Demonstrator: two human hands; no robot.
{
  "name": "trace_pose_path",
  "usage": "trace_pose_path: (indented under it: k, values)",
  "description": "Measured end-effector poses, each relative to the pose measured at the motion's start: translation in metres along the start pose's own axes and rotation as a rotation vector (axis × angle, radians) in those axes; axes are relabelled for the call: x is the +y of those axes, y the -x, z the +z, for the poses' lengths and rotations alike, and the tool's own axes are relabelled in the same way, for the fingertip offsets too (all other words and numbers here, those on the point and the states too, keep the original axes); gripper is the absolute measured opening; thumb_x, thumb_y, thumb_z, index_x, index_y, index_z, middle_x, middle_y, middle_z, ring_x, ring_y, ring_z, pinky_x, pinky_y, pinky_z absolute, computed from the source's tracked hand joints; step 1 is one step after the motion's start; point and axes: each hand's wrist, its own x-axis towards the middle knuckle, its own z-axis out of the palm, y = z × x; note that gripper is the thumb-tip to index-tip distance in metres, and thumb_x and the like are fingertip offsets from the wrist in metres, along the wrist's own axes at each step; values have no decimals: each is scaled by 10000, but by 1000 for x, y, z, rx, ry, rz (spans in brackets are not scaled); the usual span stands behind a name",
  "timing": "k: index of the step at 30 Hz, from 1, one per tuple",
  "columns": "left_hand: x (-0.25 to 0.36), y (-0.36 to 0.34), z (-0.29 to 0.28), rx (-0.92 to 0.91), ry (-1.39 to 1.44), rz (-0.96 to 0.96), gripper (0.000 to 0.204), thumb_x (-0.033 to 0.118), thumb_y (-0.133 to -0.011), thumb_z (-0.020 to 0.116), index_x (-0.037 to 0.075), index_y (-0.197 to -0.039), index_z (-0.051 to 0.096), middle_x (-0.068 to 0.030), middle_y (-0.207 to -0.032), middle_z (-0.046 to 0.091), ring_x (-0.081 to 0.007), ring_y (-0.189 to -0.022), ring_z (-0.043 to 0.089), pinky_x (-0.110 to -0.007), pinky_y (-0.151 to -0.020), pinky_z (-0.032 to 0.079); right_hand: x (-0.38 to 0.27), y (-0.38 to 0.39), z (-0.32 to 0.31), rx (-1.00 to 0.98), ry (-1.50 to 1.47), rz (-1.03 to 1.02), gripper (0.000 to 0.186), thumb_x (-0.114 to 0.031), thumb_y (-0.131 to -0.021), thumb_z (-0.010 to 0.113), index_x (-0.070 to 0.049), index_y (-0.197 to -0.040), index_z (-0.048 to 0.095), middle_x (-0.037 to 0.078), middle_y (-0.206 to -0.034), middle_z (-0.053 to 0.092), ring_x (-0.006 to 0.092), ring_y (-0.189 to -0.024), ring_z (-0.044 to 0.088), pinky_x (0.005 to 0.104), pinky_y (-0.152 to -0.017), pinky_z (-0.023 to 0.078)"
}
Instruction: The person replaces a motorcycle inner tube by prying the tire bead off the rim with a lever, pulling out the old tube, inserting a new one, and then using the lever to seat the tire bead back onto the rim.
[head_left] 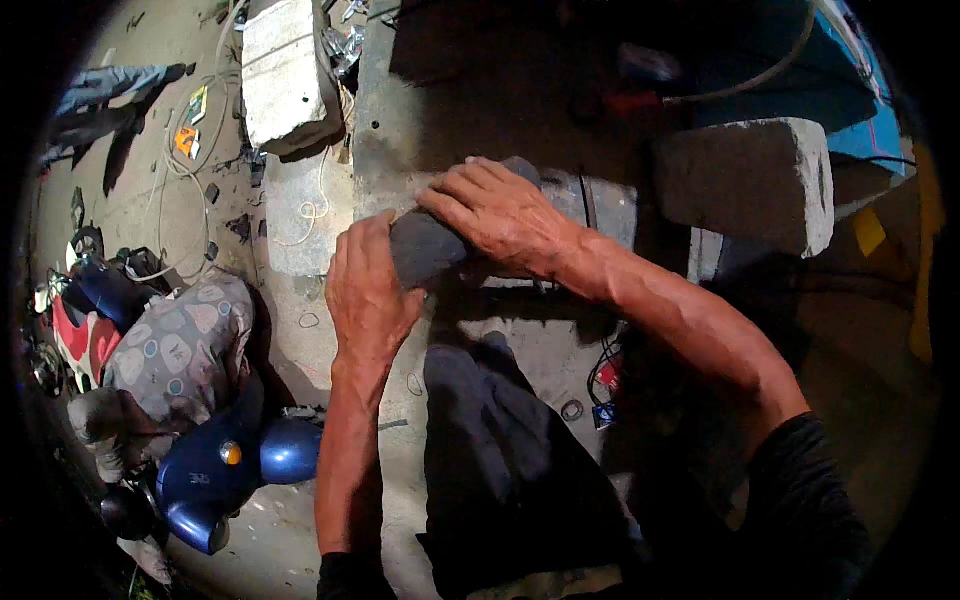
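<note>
A dark grey, rounded oblong object (425, 248), like a rubber or stone piece, lies across a concrete slab edge (385, 130). My left hand (368, 290) grips its near left end, fingers wrapped over it. My right hand (497, 215) lies across the top of its far right part, fingers spread and pressing down. Most of the object is hidden under both hands. Below them a dark cloth or trouser leg (505, 460) covers my lap.
Concrete blocks stand at the top left (288, 75) and at the right (755, 180). A blue scooter (215, 465) with a patterned seat cover (180, 350) is parked at the left. Wires (190, 165) and small rings (572, 409) lie on the concrete floor.
</note>
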Motion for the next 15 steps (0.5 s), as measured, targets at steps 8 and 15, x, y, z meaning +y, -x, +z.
trace_pose_path:
  k: [8, 15]
  values:
    - [-7, -2, 6, 34, 43, 85, 615, 109, -588, 720, -21, -1173, 580, -201, -1106, 594, -421, -997, 587, -470, -863, 489, 0, 2, 1, 22, -117, 11, 326, -134, -820, 600, -32, -1129, 603, 111, -1035, 582, 289, -1028, 587, 402, -919, 471]
    - [3, 2, 19, 86, -56, 99, 513, 82, -568, 767, -28, -1054, 644, -170, -1031, 633, -355, -905, 626, -420, -784, 508, 9, 12, 4, 7, -133, -69, 302, -149, -768, 625, -29, -1045, 622, 84, -968, 565, 260, -938, 572, 386, -845, 463]
